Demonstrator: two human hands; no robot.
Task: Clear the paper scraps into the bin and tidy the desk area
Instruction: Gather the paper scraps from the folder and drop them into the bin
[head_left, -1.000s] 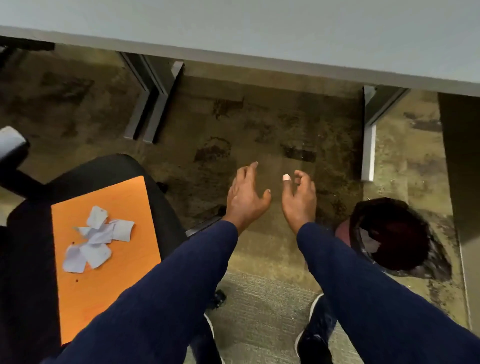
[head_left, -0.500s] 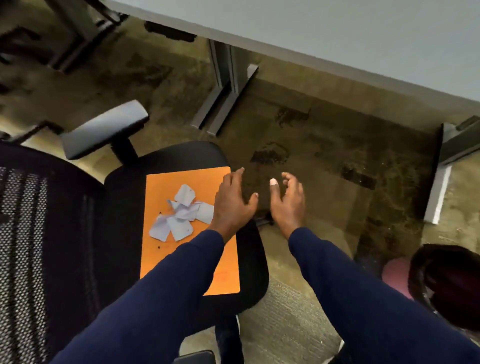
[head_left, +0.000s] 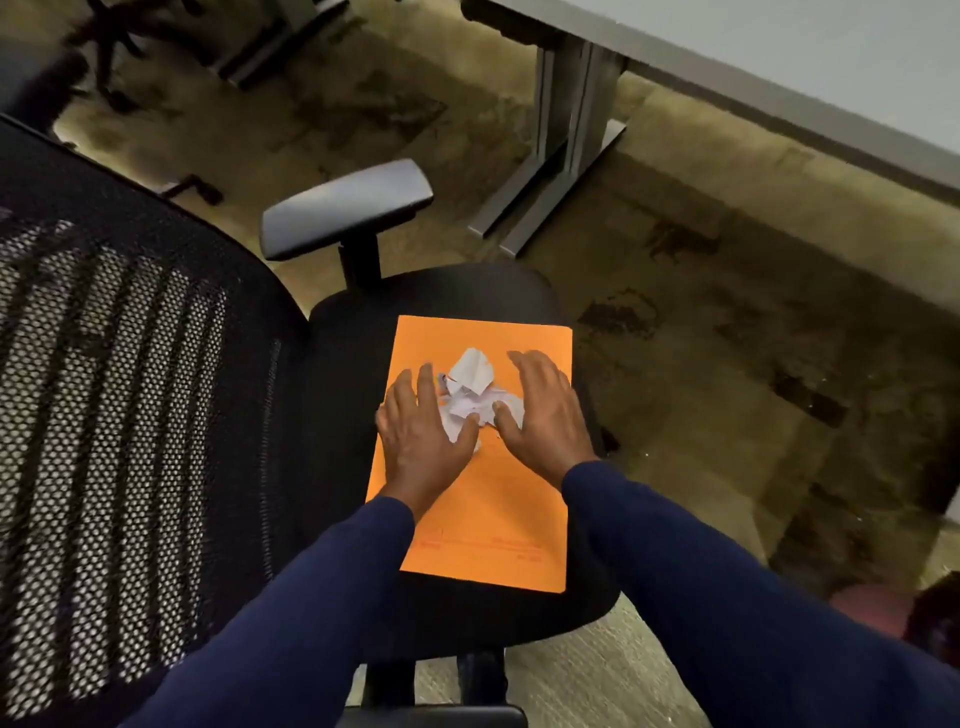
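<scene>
Scraps (head_left: 470, 397): white, bunched mid-frame on the folder, between both hands.
Folder (head_left: 483, 525): orange, flat on the chair seat.
Left hand (head_left: 423, 434): palm down, fingers spread, thumb touching the scraps' left edge.
Right hand (head_left: 543, 413): palm down, fingers loosely spread, against the scraps' right edge.
Chair (head_left: 156, 415): black mesh back at left.
Bin (head_left: 935, 618): lower right corner, possibly; dark and blurred.
Desk (head_left: 831, 67): upper right.
</scene>
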